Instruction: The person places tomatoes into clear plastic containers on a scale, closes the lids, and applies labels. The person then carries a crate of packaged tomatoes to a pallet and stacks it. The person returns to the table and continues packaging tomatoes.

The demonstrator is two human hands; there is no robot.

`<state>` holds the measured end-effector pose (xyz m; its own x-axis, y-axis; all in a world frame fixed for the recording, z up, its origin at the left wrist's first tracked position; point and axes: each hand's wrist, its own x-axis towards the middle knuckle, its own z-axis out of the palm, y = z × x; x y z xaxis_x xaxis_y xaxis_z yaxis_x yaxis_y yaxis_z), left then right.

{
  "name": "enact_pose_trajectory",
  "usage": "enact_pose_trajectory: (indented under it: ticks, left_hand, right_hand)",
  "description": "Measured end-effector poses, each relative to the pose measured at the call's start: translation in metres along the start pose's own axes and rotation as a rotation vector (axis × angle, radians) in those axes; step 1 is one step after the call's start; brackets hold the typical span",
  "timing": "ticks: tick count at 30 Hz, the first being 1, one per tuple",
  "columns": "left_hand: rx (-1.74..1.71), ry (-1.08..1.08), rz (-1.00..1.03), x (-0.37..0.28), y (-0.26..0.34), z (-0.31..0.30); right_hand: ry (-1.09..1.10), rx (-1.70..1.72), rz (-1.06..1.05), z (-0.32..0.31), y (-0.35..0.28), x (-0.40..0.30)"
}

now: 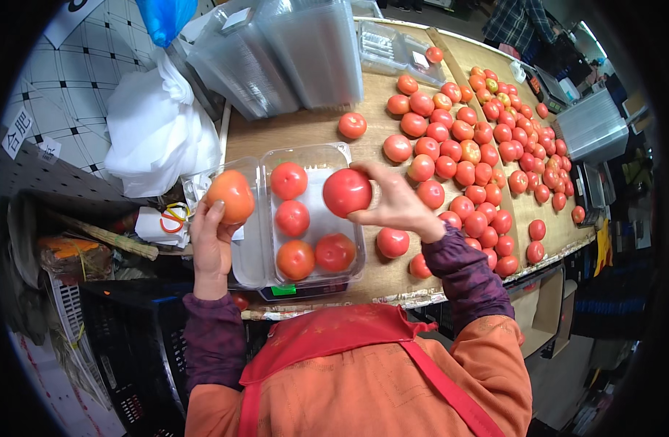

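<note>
My left hand (211, 246) grips an orange-red tomato (232, 195) above the lid half (248, 257) of a clear plastic clamshell box. In my right hand (397, 202) is a redder tomato (346, 192), held between thumb and fingers over the box's right side. The box (358, 262) lies unfolded, with three tomatoes in its left column, the middle one (292, 218) among them, and one tomato (335, 252) at its lower right. Beneath the box a scale (307, 292) with a green display shows at the front edge.
Loose tomatoes (464, 173) spread across the wooden table (307, 128), with a wooden divider (479, 114) between two groups. Stacked clear boxes (312, 54) stand at the back. White plastic bags (160, 131) hang at left. A black crate (132, 349) sits below left. Another person (517, 27) stands at far right.
</note>
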<state>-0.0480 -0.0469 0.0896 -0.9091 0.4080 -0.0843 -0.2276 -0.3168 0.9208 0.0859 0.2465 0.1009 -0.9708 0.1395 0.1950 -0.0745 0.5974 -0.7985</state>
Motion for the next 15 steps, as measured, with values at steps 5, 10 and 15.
enact_pose_trajectory:
  ticks: [5,10,15]
  left_hand:
    - [-0.012,0.048,0.027,-0.010,0.006,-0.004]
    - [-0.005,0.056,0.017,-0.017,0.007,-0.007]
    - [0.124,-0.022,0.072,-0.021,0.008,0.010]
  right_hand:
    - [-0.062,-0.450,-0.087,0.042,0.011,0.013]
    - [-0.042,-0.593,-0.073,0.070,0.027,0.006]
    - [0.017,-0.259,-0.053,0.042,0.030,0.006]
